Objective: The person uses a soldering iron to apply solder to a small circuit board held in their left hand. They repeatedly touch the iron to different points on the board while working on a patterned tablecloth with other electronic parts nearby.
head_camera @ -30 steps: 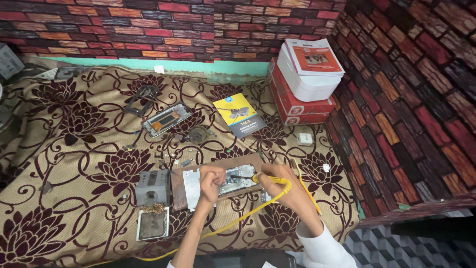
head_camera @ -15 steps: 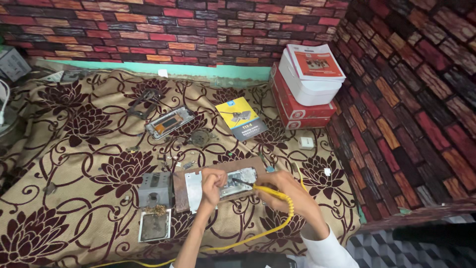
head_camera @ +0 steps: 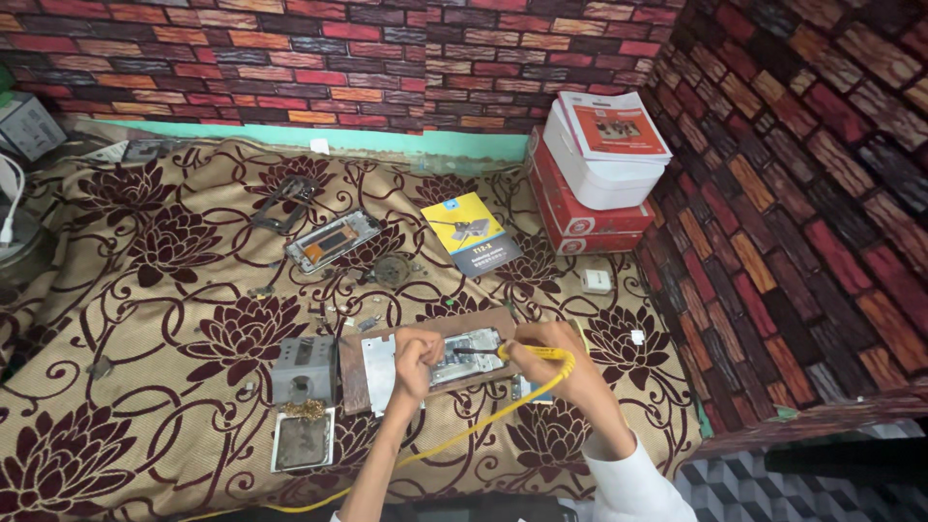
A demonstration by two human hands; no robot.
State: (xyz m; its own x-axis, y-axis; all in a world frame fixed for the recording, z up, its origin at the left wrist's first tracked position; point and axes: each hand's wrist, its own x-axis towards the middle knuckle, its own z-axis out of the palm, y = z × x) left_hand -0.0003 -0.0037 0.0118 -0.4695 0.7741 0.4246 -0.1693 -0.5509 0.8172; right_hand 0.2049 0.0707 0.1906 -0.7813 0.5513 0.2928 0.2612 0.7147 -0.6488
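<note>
Metal box (head_camera: 302, 365) and small tray (head_camera: 303, 440) at left on the flowered cloth (head_camera: 145, 319). Wooden board (head_camera: 353, 372) beside them carries an opened phone (head_camera: 464, 350). Left hand (head_camera: 418, 360), fingers clenched, presses on the phone. Right hand (head_camera: 559, 362) grips a yellow-handled soldering iron (head_camera: 541, 355), tip at the phone. Stacked boxes (head_camera: 594, 184) far right.

Your hands work on shiny bare metal parts (head_camera: 464, 350) over a matt wooden board (head_camera: 353, 375). Woven floral cloth (head_camera: 174, 280) lies beneath; glossy cardboard boxes (head_camera: 575, 208) at two o'clock.

Makeshift repair workshop: opened phone (head_camera: 333, 240).
</note>
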